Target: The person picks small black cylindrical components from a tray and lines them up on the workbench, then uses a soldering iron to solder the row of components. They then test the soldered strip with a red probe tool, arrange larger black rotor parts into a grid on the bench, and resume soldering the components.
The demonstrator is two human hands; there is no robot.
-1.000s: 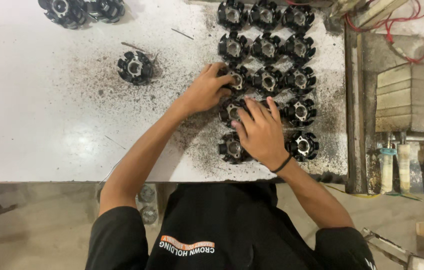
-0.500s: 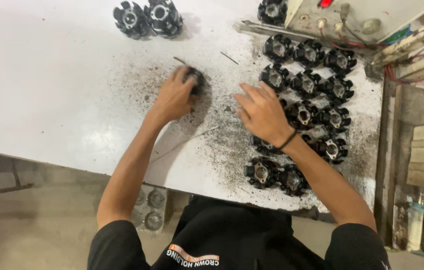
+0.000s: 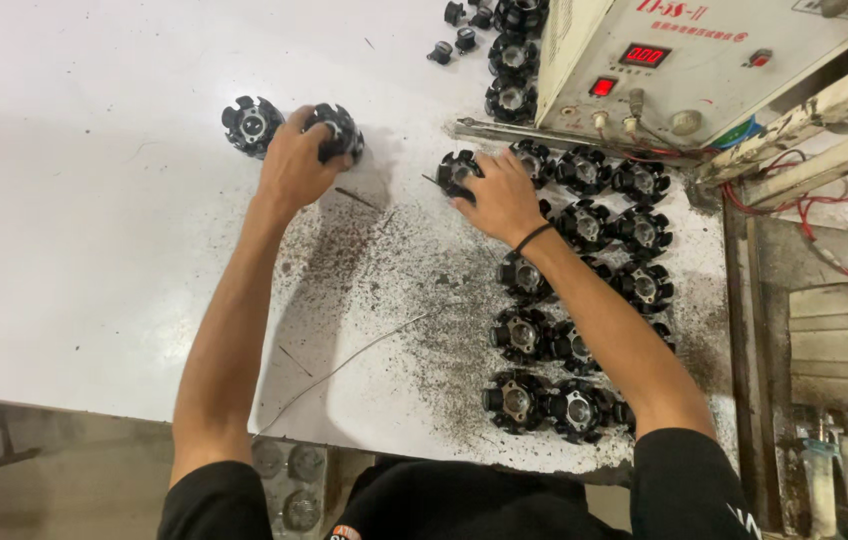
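My left hand (image 3: 294, 165) grips a black round slotted metal part (image 3: 339, 132) on the white table (image 3: 74, 200), right beside another such part (image 3: 252, 124). My right hand (image 3: 499, 195) rests on a similar black part (image 3: 459, 170) at the top left corner of a cluster of several black parts (image 3: 584, 290) laid in rows on the right side of the table. Dark metal dust (image 3: 414, 300) covers the table between my arms.
A cream machine box (image 3: 684, 60) with a red display and knobs stands at the back right. More black parts (image 3: 511, 60) lie beside it. A thin wire (image 3: 344, 365) lies on the table near the front edge. Red cables (image 3: 804, 200) run at the right.
My left hand has carried a black part away from the cluster to the far left, next to another part. My right hand moved to the cluster's top left part. The camera view shifted.
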